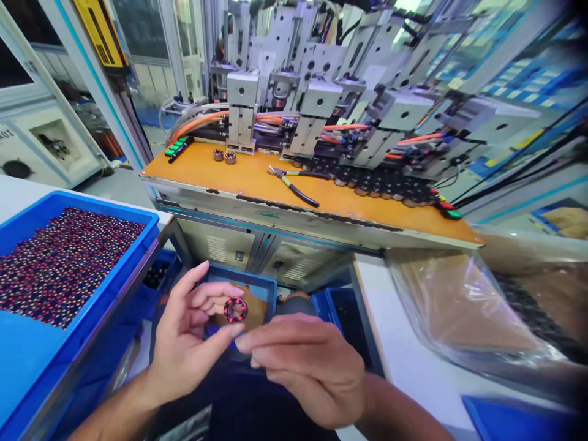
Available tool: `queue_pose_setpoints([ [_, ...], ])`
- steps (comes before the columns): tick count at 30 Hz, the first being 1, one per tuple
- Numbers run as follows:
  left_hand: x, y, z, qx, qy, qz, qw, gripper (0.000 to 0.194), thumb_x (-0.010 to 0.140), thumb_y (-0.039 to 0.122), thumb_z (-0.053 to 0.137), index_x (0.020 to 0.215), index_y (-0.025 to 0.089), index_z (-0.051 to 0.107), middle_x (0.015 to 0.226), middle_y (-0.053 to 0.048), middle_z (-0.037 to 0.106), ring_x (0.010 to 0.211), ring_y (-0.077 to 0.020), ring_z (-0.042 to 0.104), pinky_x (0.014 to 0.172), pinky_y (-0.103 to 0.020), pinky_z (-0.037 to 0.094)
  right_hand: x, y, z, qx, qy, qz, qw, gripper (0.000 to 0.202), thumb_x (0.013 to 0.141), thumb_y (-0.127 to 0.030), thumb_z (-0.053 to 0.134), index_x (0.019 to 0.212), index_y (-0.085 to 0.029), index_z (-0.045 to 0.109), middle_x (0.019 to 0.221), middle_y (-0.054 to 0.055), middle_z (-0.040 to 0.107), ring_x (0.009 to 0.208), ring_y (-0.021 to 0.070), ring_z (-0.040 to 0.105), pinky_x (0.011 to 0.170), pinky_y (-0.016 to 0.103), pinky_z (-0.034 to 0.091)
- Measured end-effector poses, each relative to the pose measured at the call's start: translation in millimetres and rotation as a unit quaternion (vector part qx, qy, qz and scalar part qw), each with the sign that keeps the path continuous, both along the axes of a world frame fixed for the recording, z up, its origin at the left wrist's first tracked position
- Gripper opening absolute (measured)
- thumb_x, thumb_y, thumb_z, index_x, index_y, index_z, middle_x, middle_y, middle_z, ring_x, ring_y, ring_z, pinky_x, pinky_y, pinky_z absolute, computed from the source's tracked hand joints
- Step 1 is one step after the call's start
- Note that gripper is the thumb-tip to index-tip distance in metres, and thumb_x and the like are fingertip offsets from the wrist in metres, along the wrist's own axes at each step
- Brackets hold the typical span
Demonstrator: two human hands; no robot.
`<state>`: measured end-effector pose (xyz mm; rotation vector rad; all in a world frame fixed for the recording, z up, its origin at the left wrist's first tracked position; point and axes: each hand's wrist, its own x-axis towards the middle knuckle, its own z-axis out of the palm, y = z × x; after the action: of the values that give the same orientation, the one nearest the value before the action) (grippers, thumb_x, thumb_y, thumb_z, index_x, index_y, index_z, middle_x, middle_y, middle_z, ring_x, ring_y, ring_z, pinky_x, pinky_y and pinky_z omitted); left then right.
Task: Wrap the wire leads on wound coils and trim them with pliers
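Between the thumb and fingers of my left hand (186, 334) is a small motor stator (236, 310), a ring with dark and red segments around an open middle. Its face is turned toward me. My right hand (307, 361) is just to the right and below the ring, thumb and fingers pressed together in a pinch. Whether anything lies between those fingertips cannot be made out. Both hands are above my lap, in front of a blue bin (266, 285) with brown cardboard in it.
A blue tray (154, 220) at left holds a mass of small dark, red and white parts. Ahead, pliers (298, 184), two small rings (225, 157) and a row of black round parts (381, 184) lie on an orange bench beneath a machine. Plastic-wrapped cardboard (463, 312) lies at right.
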<state>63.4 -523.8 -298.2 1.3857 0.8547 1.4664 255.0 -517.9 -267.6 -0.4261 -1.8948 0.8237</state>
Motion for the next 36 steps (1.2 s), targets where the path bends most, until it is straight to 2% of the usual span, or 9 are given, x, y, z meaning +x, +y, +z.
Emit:
queue_pose_setpoints([
  [3, -1.5, -1.9, 1.2, -0.037, -0.04, -0.02, 0.998, 0.074, 0.084, 0.002, 0.069, 0.142, 0.041, 0.044, 0.111, -0.002, 0.073, 0.094, -0.0116, 0.072, 0.085, -0.022, 0.06, -5.9, -5.9, -7.0, -0.048, 0.038, 0.065, 0.996, 0.033, 0.098, -0.018, 0.057, 0.129, -0.025, 0.064, 0.103, 0.011, 0.077, 0.084, 0.0177, 0.076, 0.071, 0.027, 0.059],
  [7, -5.7, -4.2, 2.9, -0.027, -0.033, -0.028, 0.999, 0.074, 0.085, 0.002, 0.066, 0.143, 0.043, 0.042, 0.113, -0.001, 0.073, 0.094, -0.011, 0.073, 0.085, -0.021, 0.06, -3.3, -11.7, -11.5, -0.008, 0.002, 0.102, 0.995, 0.046, 0.093, -0.017, 0.063, 0.138, -0.024, 0.057, 0.106, 0.014, 0.076, 0.088, 0.0214, 0.075, 0.075, 0.031, 0.059],
  [10, -8.8, -5.8, 0.9, 0.026, 0.021, -0.017, 0.999, 0.078, 0.086, -0.002, 0.061, 0.147, 0.042, 0.038, 0.119, -0.002, 0.071, 0.102, -0.0119, 0.071, 0.09, -0.021, 0.059, 2.4, -6.9, -9.1, -0.032, 0.05, 0.014, 0.998, 0.049, 0.09, -0.037, 0.07, 0.136, -0.026, 0.059, 0.106, 0.014, 0.075, 0.095, 0.0262, 0.07, 0.082, 0.04, 0.056],
  [13, -9.7, -7.9, -2.1, 0.078, 0.062, -0.027, 0.995, 0.082, 0.086, -0.005, 0.058, 0.15, 0.039, 0.033, 0.125, -0.004, 0.069, 0.113, -0.0142, 0.068, 0.096, -0.023, 0.057, 2.3, 1.4, -5.4, -0.159, 0.079, -0.079, 0.981, 0.038, 0.079, -0.048, 0.08, 0.108, -0.024, 0.071, 0.084, 0.006, 0.068, 0.078, 0.0199, 0.062, 0.072, 0.034, 0.051],
  [18, -2.3, -10.7, -2.1, 0.088, 0.076, -0.04, 0.992, 0.082, 0.084, -0.005, 0.059, 0.151, 0.037, 0.035, 0.127, -0.007, 0.067, 0.114, -0.0156, 0.068, 0.097, -0.024, 0.057, -16.2, 4.8, -10.9, -0.375, 0.095, -0.047, 0.921, 0.025, 0.085, -0.036, 0.072, 0.072, -0.018, 0.06, 0.072, -0.001, 0.057, 0.065, 0.0114, 0.053, 0.062, 0.025, 0.043],
  [24, 7.7, -5.7, 3.5, 0.021, -0.032, 0.004, 0.999, 0.08, 0.077, 0.002, 0.075, 0.14, 0.044, 0.049, 0.101, 0.001, 0.068, 0.078, -0.0078, 0.07, 0.073, -0.016, 0.061, -29.5, -7.3, -25.4, -0.368, 0.139, -0.085, 0.915, 0.02, 0.085, -0.028, 0.07, 0.071, -0.018, 0.059, 0.069, -0.002, 0.057, 0.065, 0.0105, 0.051, 0.061, 0.023, 0.042],
  [28, 1.6, -3.7, 6.3, -0.022, -0.075, -0.013, 0.997, 0.076, 0.079, 0.006, 0.075, 0.139, 0.044, 0.049, 0.102, 0.0, 0.072, 0.08, -0.008, 0.071, 0.073, -0.015, 0.059, -21.9, -10.0, -26.1, -0.41, 0.112, -0.071, 0.902, 0.021, 0.084, -0.025, 0.068, 0.069, -0.018, 0.057, 0.068, -0.002, 0.055, 0.062, 0.0091, 0.048, 0.059, 0.022, 0.04],
  [33, -3.3, -9.1, 4.6, 0.01, -0.008, -0.029, 0.999, 0.076, 0.081, 0.003, 0.071, 0.141, 0.043, 0.048, 0.109, -0.001, 0.074, 0.088, -0.0112, 0.074, 0.082, -0.019, 0.061, -10.6, 0.3, -8.2, -0.4, 0.067, -0.032, 0.914, 0.018, 0.075, -0.025, 0.075, 0.081, -0.018, 0.059, 0.078, -0.002, 0.057, 0.071, 0.011, 0.052, 0.068, 0.025, 0.043],
  [36, -0.8, -11.7, 3.9, 0.018, 0.001, -0.043, 0.999, 0.074, 0.083, 0.002, 0.069, 0.142, 0.041, 0.048, 0.113, -0.003, 0.075, 0.096, -0.0146, 0.074, 0.086, -0.023, 0.061, -13.9, 2.2, -3.0, -0.423, 0.057, -0.009, 0.904, 0.022, 0.081, -0.032, 0.073, 0.077, -0.018, 0.057, 0.076, -0.001, 0.056, 0.07, 0.011, 0.051, 0.067, 0.025, 0.043],
])
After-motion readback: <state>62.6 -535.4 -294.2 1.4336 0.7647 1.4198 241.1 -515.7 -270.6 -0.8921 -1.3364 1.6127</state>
